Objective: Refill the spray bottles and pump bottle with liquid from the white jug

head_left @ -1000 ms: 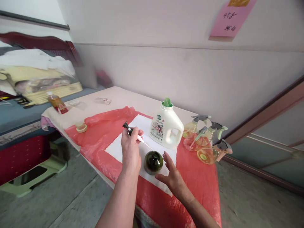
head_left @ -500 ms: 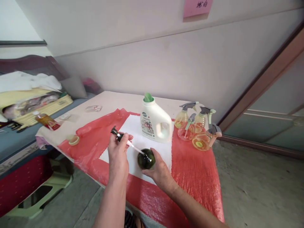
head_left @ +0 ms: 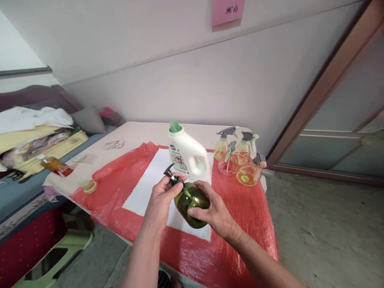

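My right hand [head_left: 213, 210] grips a round green bottle [head_left: 189, 201], lifted and tilted above the white cloth [head_left: 150, 182]. My left hand [head_left: 162, 198] pinches the black pump head [head_left: 169, 177] at the bottle's neck, with its tube down inside the bottle. Just behind them stands a white detergent jug [head_left: 189, 154] with a green cap.
Several yellow spray bottles [head_left: 240, 158] stand at the table's far right. A red plastic sheet [head_left: 120, 180] covers the table. A small cap [head_left: 89, 186] lies at the left edge and a small orange bottle [head_left: 55, 165] lies beyond it. A bed with bedding is at the left.
The pump tube has gone down into the green bottle. My right hand has lifted and tilted the bottle off the cloth, and my left hand now holds the pump head at its neck.
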Demonstrator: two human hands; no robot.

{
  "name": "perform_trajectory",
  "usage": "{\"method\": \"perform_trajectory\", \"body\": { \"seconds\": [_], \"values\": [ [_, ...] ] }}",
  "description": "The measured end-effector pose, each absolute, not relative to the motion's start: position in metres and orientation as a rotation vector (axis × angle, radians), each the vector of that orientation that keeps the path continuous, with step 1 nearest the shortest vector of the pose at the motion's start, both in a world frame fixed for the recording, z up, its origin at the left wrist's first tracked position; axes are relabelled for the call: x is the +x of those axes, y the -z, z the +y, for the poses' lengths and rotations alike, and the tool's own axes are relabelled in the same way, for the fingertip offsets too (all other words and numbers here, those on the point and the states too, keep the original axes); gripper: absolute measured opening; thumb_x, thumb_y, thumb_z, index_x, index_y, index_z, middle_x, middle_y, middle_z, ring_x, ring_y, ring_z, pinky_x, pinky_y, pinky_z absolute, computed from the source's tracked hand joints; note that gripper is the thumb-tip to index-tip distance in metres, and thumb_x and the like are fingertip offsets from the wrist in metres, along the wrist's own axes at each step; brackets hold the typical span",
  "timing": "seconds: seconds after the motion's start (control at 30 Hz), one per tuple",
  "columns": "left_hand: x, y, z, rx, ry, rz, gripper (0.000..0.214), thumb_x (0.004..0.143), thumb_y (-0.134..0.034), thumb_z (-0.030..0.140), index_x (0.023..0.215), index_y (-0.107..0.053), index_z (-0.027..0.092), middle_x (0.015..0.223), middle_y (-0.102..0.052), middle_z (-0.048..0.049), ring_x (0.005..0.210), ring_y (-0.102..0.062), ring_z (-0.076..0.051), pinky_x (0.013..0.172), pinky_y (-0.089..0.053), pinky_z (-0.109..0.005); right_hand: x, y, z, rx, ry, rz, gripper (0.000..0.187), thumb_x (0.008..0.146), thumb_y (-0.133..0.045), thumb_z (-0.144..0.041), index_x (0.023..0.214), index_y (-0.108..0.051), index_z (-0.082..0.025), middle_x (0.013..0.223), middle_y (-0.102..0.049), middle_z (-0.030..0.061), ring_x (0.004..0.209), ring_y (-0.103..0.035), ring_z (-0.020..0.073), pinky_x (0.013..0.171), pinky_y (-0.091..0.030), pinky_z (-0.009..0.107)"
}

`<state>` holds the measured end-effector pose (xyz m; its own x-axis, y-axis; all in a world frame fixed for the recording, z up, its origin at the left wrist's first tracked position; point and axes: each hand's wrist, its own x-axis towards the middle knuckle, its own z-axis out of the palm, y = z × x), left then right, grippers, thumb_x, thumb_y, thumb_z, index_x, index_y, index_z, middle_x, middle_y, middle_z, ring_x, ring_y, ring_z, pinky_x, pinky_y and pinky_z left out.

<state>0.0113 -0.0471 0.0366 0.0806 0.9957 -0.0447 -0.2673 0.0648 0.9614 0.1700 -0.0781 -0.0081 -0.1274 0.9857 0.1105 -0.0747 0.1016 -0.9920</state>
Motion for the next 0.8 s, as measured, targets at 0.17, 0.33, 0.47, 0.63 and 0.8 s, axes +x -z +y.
{"method": "perform_trajectory", "body": {
  "seconds": [0.17, 0.33, 0.47, 0.63, 0.8],
  "values": [
    [0.014, -0.046, -0.054, 0.857, -1.13, 0.754, 0.034, 0.069, -0.08, 0.033, 0.097, -0.069, 0.019, 0.094, -0.071, -0.012, 0.089, -0.067, -0.027, 0.08, -0.05, -0.039, 0.171, 0.003, -0.085, -0.611, -1.862, -0.747, 0.049, 0.068, -0.07, -0.047, 0.108, -0.064, -0.019, 0.104, -0.069, 0.0053, 0.094, -0.063, 0.0237, 0.087, -0.046, 0.037],
    [0.029, -0.043, -0.058, 0.841, -1.259, 0.789, 0.029, 0.072, -0.078, 0.033, 0.094, -0.065, 0.019, 0.084, -0.07, -0.008, 0.085, -0.067, -0.024, 0.076, -0.052, -0.036, 0.16, 0.005, -0.09, -0.573, -1.997, -0.463, 0.046, 0.078, -0.059, -0.055, 0.104, -0.066, -0.018, 0.098, -0.072, 0.0065, 0.095, -0.066, 0.0239, 0.092, -0.047, 0.039],
    [0.032, -0.036, -0.051, 0.781, -1.493, 0.929, 0.032, 0.069, -0.08, 0.034, 0.092, -0.063, 0.019, 0.08, -0.069, -0.0043, 0.078, -0.068, -0.02, 0.074, -0.052, -0.033, 0.163, 0.006, -0.086, -0.572, -1.976, -0.381, 0.055, 0.082, -0.048, -0.066, 0.108, -0.063, -0.02, 0.114, -0.068, 0.0107, 0.107, -0.062, 0.028, 0.087, -0.05, 0.044],
    [0.021, -0.031, -0.041, 0.704, -1.745, 1.067, 0.032, 0.068, -0.08, 0.034, 0.089, -0.062, 0.018, 0.08, -0.069, -0.0017, 0.075, -0.066, -0.016, 0.072, -0.051, -0.029, 0.163, 0.005, -0.086, -0.508, -1.838, -0.458, 0.042, 0.068, -0.074, -0.035, 0.107, -0.06, -0.028, 0.127, -0.059, 0.0035, 0.113, -0.057, 0.025, 0.088, -0.05, 0.042],
    [0.019, -0.034, -0.044, 0.778, -1.626, 1.013, 0.03, 0.073, -0.077, 0.036, 0.093, -0.063, 0.018, 0.089, -0.071, -0.0058, 0.083, -0.067, -0.019, 0.076, -0.05, -0.03, 0.158, 0.011, -0.086, -0.63, -1.79, -0.501, 0.049, 0.076, -0.068, -0.052, 0.116, -0.059, -0.025, 0.111, -0.067, 0.0071, 0.081, -0.066, 0.0179, 0.063, -0.053, 0.027]
  ]
}}
